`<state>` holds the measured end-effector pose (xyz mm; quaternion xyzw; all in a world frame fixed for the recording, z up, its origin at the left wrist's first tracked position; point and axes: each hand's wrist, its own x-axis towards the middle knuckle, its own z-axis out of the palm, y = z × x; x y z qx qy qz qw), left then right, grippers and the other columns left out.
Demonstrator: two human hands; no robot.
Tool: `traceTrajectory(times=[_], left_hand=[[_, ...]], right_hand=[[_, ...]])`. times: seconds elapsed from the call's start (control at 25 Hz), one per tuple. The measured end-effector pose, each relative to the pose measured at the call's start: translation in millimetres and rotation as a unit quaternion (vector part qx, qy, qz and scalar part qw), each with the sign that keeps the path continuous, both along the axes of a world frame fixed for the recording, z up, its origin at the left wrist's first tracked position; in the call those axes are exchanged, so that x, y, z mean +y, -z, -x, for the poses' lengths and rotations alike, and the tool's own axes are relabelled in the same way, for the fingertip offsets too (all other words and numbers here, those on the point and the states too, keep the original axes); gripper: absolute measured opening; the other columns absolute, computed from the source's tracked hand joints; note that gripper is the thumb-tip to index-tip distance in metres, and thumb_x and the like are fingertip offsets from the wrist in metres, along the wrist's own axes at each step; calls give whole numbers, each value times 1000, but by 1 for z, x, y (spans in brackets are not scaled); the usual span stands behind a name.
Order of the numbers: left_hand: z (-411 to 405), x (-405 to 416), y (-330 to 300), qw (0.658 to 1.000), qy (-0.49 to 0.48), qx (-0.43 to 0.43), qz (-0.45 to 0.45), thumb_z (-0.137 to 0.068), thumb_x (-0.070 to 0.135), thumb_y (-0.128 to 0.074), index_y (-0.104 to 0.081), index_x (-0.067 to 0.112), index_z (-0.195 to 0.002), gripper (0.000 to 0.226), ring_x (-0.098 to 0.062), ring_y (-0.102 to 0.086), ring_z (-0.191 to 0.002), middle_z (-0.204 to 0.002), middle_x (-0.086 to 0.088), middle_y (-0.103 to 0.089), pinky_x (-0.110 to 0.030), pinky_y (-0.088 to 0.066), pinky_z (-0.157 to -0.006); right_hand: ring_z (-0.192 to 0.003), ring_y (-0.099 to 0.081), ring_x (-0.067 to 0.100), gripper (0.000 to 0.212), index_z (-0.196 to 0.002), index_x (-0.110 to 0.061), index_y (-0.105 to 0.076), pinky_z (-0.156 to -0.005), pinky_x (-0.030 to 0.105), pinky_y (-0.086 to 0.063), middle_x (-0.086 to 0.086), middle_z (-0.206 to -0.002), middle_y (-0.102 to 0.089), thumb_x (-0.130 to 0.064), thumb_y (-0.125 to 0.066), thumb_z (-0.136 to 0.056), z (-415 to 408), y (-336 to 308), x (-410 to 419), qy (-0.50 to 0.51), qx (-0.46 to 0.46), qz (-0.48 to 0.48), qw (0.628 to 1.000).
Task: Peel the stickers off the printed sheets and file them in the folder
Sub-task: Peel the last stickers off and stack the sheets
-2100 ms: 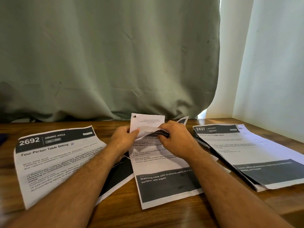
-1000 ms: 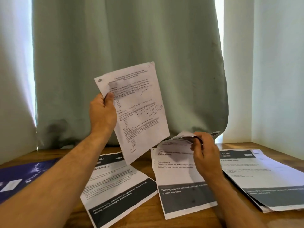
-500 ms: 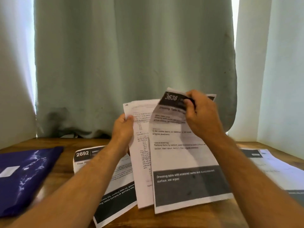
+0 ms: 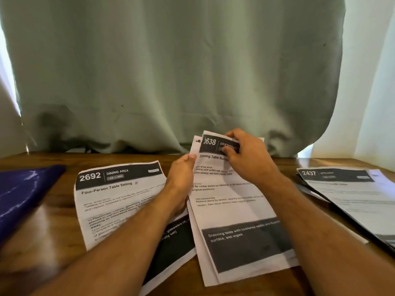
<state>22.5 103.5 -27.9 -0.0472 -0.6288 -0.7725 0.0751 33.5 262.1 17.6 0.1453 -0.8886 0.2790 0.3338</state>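
Observation:
The printed sheet headed "3638 Dressing" (image 4: pixel 233 212) lies on the wooden table with its top end raised. My right hand (image 4: pixel 245 157) pinches its dark header at the top. My left hand (image 4: pixel 181 178) grips the left edge of a second white sheet (image 4: pixel 195 144) that sits just behind it. The sheet headed "2692 Dining Area" (image 4: pixel 113 199) lies flat to the left, partly under my left forearm. A dark blue folder (image 4: pixel 23 195) lies at the table's left edge. No separate sticker can be made out.
A stack of sheets with "2437 Kitchen" (image 4: pixel 350 193) on top lies at the right of the table (image 4: pixel 53 231). A grey-green curtain (image 4: pixel 171 71) hangs right behind the table's far edge. A white wall stands at the right.
Both hands have come down toward the table with the two sheets. The white sheet, held high in my left hand a second ago, is now tucked behind the 3638 sheet.

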Motion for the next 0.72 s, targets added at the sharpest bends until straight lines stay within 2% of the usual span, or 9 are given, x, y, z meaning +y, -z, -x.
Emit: traceTrajectory(times=[0.16, 0.32, 0.52, 0.64, 0.72], left_hand=[[-4, 5, -3, 999, 9, 29, -31, -107, 23, -40, -69, 14, -106, 30, -30, -74, -83, -92, -11, -77, -46, -61, -78], [-8, 4, -3, 998, -10, 43, -38, -108, 22, -40, -68, 15, -108, 29, -23, -75, -73, -85, -7, -78, -36, -60, -59], [-14, -1, -5, 998, -37, 40, -44, -108, 25, -42, -69, 15, -108, 29, -33, -75, -88, -93, -10, -78, -51, -61, -80], [-20, -2, -6, 997, -21, 54, -49, -108, 25, -40, -68, 14, -109, 30, -31, -75, -85, -93, -10, -78, -46, -62, -74], [-26, -1, -7, 997, -3, 70, -36, -107, 19, -42, -69, 13, -108, 27, -27, -76, -82, -92, -10, -78, -40, -63, -67]], right_hand=[[-95, -62, 17, 24, -118, -25, -63, -90, 34, -50, 0, -104, -69, -23, -61, -95, 0, 6, 2, 3, 32, 3, 999], [-99, -63, 16, 29, -124, -29, -67, -97, 36, -50, -2, -107, -71, -23, -58, -97, -5, 8, -1, 10, 52, 6, 999], [-101, -63, 16, 34, -126, -28, -67, -100, 36, -50, -2, -109, -72, -14, -58, -96, -18, 5, 1, 13, 51, 44, 998], [-101, -61, 16, 34, -127, -29, -66, -100, 35, -49, -2, -110, -70, -15, -55, -97, -22, 5, 1, 14, 51, 34, 998], [-104, -59, 16, 35, -130, -28, -64, -102, 29, -45, 0, -113, -68, -16, -54, -99, -24, 7, 0, 23, 50, 30, 998]])
